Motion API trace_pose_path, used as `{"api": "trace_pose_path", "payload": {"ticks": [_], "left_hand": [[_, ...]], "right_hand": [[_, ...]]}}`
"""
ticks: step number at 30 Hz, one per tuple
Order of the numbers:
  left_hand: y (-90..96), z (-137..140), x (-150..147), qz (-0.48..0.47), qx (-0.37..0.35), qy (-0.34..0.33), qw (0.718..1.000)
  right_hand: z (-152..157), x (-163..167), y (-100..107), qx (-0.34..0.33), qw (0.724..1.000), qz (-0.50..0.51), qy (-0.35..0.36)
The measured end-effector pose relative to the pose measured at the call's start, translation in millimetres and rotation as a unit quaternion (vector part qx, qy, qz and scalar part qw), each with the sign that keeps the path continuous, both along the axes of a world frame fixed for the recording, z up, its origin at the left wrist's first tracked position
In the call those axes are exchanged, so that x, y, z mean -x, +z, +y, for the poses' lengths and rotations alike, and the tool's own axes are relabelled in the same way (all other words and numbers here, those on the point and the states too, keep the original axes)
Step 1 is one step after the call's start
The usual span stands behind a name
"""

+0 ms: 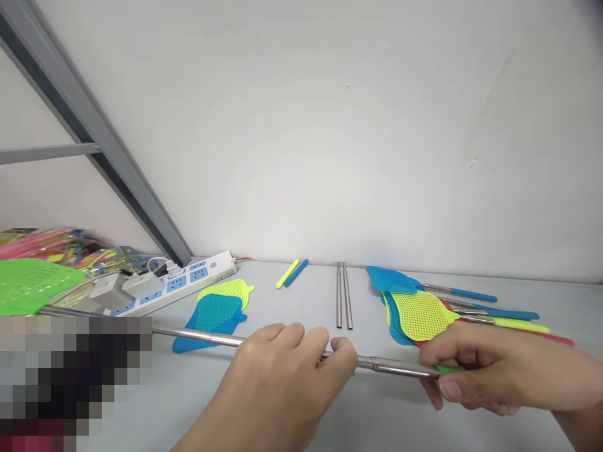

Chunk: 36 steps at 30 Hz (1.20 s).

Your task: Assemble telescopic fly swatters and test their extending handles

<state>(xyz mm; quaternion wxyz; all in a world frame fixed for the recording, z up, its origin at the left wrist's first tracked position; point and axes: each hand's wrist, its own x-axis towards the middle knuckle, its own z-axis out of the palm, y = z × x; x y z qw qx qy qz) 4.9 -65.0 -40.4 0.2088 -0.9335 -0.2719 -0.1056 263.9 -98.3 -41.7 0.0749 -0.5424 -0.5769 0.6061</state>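
A fly swatter with a long telescopic metal rod [396, 366] stretches across the front of the view, its green mesh head [35, 285] far to the left. My left hand [287, 376] is wrapped around the middle of the rod. At the rod's right end, my right hand [499, 370] grips the green handle, most of which the fingers hide. Behind the right hand lies a pile of fly swatters with blue, yellow and red parts, a yellow mesh head [421, 316] on top. Two bare metal rods [338, 298] lie beyond the left hand.
Loose yellow and blue swatter heads [219, 314] overlap at left. Yellow and blue handles [296, 274] lie near the wall. A white power strip [188, 285] with plugs sits beside a grey metal post [127, 163]. Bagged colourful items [70, 242] are at far left.
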Motion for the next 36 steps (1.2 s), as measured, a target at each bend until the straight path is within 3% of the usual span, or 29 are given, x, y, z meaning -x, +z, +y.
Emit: {"api": "trace_pose_path", "payload": {"ticks": [6, 16, 36], "left_hand": [[-4.2, -6.1, -3.5, -0.030, -0.018, -0.004, 0.999], [-10.5, -2.8, -11.9, -0.036, 0.048, -0.039, 0.997], [-21.3, -4.0, -15.9, -0.112, -0.016, -0.064, 0.991]], "right_hand": [[5.0, 6.6, -1.8, 0.014, 0.999, 0.036, 0.036], [5.4, 8.9, -5.6, 0.036, 0.998, 0.049, 0.010], [10.0, 12.1, -13.6, 0.045, 0.996, 0.071, 0.025]]}}
